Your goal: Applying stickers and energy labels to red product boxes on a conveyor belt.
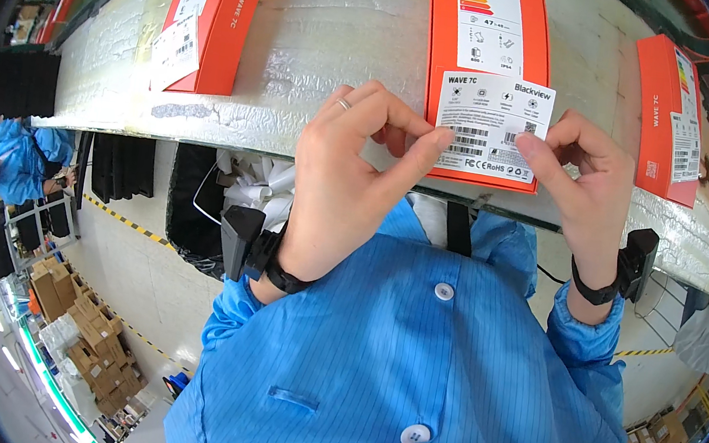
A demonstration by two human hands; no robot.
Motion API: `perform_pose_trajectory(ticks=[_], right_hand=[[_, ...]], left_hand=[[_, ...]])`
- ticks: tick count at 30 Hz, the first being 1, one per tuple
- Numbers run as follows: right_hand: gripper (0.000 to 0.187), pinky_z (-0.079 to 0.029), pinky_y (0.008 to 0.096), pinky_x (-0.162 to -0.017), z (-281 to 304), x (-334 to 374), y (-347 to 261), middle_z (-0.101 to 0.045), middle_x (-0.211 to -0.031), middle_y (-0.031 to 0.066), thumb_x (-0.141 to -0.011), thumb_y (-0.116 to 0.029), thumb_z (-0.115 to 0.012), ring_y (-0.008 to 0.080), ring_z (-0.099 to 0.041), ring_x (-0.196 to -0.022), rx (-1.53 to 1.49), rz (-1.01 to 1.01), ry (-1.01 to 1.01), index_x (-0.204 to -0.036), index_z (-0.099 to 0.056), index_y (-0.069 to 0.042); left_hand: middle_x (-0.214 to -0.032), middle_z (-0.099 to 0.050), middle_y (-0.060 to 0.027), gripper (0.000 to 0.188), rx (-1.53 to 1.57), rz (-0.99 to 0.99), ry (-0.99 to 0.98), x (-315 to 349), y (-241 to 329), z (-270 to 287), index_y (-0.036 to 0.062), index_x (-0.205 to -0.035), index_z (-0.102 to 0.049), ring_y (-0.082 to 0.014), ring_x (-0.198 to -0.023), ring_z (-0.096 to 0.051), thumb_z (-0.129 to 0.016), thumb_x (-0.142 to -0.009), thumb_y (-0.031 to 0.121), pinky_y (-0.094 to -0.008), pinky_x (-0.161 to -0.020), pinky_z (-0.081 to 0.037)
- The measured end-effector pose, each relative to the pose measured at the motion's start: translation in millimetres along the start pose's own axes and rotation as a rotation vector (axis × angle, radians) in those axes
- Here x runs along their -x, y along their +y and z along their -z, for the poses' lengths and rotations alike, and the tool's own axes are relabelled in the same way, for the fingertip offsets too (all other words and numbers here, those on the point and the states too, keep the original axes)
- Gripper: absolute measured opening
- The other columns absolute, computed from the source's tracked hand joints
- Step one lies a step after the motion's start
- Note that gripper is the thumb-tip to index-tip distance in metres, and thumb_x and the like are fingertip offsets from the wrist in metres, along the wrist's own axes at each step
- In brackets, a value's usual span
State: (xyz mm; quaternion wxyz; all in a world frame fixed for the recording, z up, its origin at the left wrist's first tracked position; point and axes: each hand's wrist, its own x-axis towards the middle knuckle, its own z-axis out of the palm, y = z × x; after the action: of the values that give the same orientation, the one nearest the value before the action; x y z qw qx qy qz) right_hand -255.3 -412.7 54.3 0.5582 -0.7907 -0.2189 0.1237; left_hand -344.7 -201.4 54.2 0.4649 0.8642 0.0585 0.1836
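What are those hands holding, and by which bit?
A white sticker, by its sides: the left hand at its left edge, the right hand at its right.

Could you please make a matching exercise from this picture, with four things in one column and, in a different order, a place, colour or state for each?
Things:
1. Left hand
2. Right hand
3. Smock
4. Cartons

Descriptions:
A. Brown, stacked toward the lower left
B. Blue, with thin stripes
C. Wears a ring
D. At the right side of the white label, over the middle orange-red box

Pairs: 1-C, 2-D, 3-B, 4-A
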Motion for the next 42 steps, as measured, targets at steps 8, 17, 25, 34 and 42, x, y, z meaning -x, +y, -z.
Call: perform_pose_trajectory(ticks=[8,17,25,34,42], right_hand=[[0.045,-0.041,0.0421,-0.049,8.0,-9.9,-27.2,-0.05,-0.053,0.0083,-0.091,-0.036,-0.074,0.0301,-0.055,-0.05,0.807,0.123,0.052,-0.067,-0.049,-0.007],[0.074,-0.036,0.0494,-0.113,-8.7,2.8,-63.3,-0.053,-0.144,0.0175,-0.089,-0.05,-0.068,0.0295,-0.049,-0.134,0.913,0.382,-0.201,-0.147,-0.05,-0.008],[0.085,-0.042,0.0519,-0.104,37.5,-28.5,-60.6,-0.045,-0.143,0.0253,-0.08,-0.035,-0.079,0.046,-0.05,-0.122,0.949,0.627,-0.473,-0.155,-0.041,-0.019],[0.095,-0.036,0.053,-0.113,181.9,-222.8,-21.3,-0.04,-0.15,0.0224,-0.065,-0.024,-0.085,0.0425,-0.041,-0.138,1.059,0.57,-0.28,-0.151,-0.045,-0.023],[0.057,-0.048,0.0433,-0.102,137.1,-331.4,-6.0,-0.057,-0.13,0.0148,-0.086,-0.026,-0.074,0.036,-0.056,-0.122,1.148,0.634,-0.031,-0.14,-0.056,-0.017]], left_hand=[[-0.074,-0.061,-0.0077,0.037,-0.648,-0.171,0.053,-37.5,-0.8,4.7,0.0059,-0.082,-0.06,-0.0284,-0.074,-0.061,-0.079,-0.085,0.037,-0.0406,-0.066,-0.046],[-0.098,-0.072,-0.0207,0.049,-0.026,-0.049,-0.063,-107.6,-44.7,2.1,-0.0016,-0.11,-0.068,-0.0339,-0.09,-0.071,-0.083,-0.083,0.036,-0.039,-0.078,-0.056],[-0.077,-0.067,-0.0124,0.028,0.003,0.141,-0.026,-21.1,-8.0,16.0,0.0021,-0.087,-0.063,-0.0256,-0.07,-0.066,-0.082,-0.086,0.022,-0.0339,-0.062,-0.05],[-0.093,-0.071,-0.0118,0.019,0.312,-0.03,0.041,-15.5,10.8,62.1,-0.0024,-0.108,-0.062,-0.0194,-0.084,-0.066,-0.063,-0.093,0.007,-0.0297,-0.079,-0.048],[-0.095,-0.074,-0.0188,0.018,0.992,-0.588,0.025,-70.4,101.0,59.8,0.0,-0.109,-0.058,-0.0259,-0.076,-0.069,-0.058,-0.094,0.01,-0.033,-0.067,-0.052]])
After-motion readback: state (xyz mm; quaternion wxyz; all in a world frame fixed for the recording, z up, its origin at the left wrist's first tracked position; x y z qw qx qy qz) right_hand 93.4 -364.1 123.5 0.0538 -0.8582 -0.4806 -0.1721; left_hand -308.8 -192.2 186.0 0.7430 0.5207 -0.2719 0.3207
